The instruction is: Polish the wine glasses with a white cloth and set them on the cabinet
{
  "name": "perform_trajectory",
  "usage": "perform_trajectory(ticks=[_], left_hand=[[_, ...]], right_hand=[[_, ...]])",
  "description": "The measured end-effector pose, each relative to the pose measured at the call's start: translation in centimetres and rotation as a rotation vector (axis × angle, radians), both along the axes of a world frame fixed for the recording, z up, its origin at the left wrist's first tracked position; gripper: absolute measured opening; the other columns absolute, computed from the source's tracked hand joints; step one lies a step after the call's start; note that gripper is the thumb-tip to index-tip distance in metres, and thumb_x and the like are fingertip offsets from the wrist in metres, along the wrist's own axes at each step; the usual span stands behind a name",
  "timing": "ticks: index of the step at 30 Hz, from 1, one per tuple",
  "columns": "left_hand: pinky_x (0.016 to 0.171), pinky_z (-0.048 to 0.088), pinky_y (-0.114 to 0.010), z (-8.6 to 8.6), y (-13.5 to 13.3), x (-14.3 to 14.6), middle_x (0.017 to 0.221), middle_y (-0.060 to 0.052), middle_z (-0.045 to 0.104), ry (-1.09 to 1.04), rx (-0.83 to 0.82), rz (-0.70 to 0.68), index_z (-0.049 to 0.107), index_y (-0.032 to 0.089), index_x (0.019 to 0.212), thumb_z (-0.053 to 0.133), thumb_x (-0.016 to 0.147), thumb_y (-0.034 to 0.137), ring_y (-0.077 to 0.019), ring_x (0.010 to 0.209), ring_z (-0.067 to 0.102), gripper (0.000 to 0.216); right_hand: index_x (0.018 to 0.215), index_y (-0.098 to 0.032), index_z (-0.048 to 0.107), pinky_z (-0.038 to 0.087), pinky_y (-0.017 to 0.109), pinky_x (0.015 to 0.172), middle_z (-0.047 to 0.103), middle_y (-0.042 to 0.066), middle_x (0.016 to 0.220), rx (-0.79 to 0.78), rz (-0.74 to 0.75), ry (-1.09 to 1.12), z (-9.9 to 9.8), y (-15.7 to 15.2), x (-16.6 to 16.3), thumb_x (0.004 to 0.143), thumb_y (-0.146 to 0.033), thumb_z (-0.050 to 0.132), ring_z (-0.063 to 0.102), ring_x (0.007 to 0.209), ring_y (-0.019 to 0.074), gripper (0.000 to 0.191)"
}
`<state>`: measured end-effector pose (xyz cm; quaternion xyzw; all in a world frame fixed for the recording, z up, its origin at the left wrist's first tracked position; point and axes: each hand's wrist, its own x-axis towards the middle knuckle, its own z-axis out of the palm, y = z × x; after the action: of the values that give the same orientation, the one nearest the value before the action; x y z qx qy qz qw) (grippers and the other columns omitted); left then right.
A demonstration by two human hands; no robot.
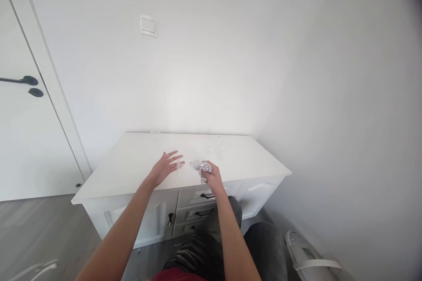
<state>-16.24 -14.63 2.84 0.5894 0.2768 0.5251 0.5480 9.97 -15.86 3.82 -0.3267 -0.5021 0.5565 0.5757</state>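
From the head view, the right hand [211,174] is clenched around a crumpled white cloth [205,168] near the front edge of the white surface [132,162]. The left hand [165,167] hovers released, fingers spread. The cloth looks soft and light, easy to bunch anywhere.

Surface [132,162] is presenting smooth, matt white; crumpled cloth [205,168] is showing soft grey; drawer handles [206,196] are appearing black metal.
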Motion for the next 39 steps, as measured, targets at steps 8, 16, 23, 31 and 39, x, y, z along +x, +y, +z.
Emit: perform_trajectory(ticks=[8, 16, 23, 31, 39], left_hand=[[0.064, 0.050, -0.029, 3.7, -5.0, 3.5, 0.062, -0.003, 0.065, 0.503, -0.111, -0.189, 0.066, 0.017, 0.075, 0.066, 0.096, 0.058, -0.0185, 0.061, 0.066, 0.046], [0.059, 0.041, -0.029, 0.8, -6.9, 7.5, 0.056, 0.000, 0.058, 0.433, -0.018, 0.238, 0.053, 0.021, 0.069, 0.052, 0.101, 0.060, -0.0176, 0.057, 0.058, 0.050], [0.049, 0.033, -0.027, 2.1, -8.3, 9.7, 0.054, 0.001, 0.049, 0.313, -0.154, 0.130, 0.050, 0.022, 0.072, 0.055, 0.096, 0.067, -0.0177, 0.055, 0.056, 0.051], [0.044, 0.030, -0.025, 5.6, -9.3, 8.1, 0.050, 0.004, 0.031, 0.330, -0.374, -0.312, 0.047, 0.021, 0.067, 0.057, 0.097, 0.063, -0.0141, 0.047, 0.047, 0.052], [0.057, 0.035, -0.031, 2.0, -9.3, 11.9, 0.055, -0.002, 0.054, 0.363, -0.179, 0.145, 0.055, 0.021, 0.060, 0.074, 0.084, 0.028, -0.0181, 0.057, 0.052, 0.031]], right_hand=[[0.104, -0.016, 0.078, 0.044, 0.024, 0.049, 0.072, 0.004, 0.079, 0.055, -0.056, -0.017, 1.2, -0.8, 1.0, 0.079, -0.044, 0.073, 0.059, 0.060, 0.0174, 0.038], [0.101, -0.020, 0.070, 0.059, 0.035, 0.076, 0.073, 0.010, 0.092, -0.035, -0.288, 0.205, 1.2, -1.0, 0.3, 0.085, -0.069, 0.062, 0.068, 0.100, 0.0269, 0.052], [0.091, -0.018, 0.071, 0.056, 0.033, 0.062, 0.069, 0.008, 0.078, -0.055, 0.124, 0.260, 2.5, -4.1, -2.0, 0.087, -0.056, 0.067, 0.068, 0.084, 0.0272, 0.039], [0.096, -0.018, 0.069, 0.056, 0.035, 0.066, 0.072, 0.009, 0.086, -0.087, 0.191, 0.299, 1.7, -4.6, 0.7, 0.064, -0.043, 0.083, 0.070, 0.090, 0.0301, 0.044], [0.123, -0.023, 0.063, 0.058, 0.032, 0.084, 0.071, 0.004, 0.106, -0.014, -0.541, 0.070, 3.5, -7.0, -3.6, 0.063, -0.023, 0.086, 0.067, 0.095, 0.0227, 0.064]])
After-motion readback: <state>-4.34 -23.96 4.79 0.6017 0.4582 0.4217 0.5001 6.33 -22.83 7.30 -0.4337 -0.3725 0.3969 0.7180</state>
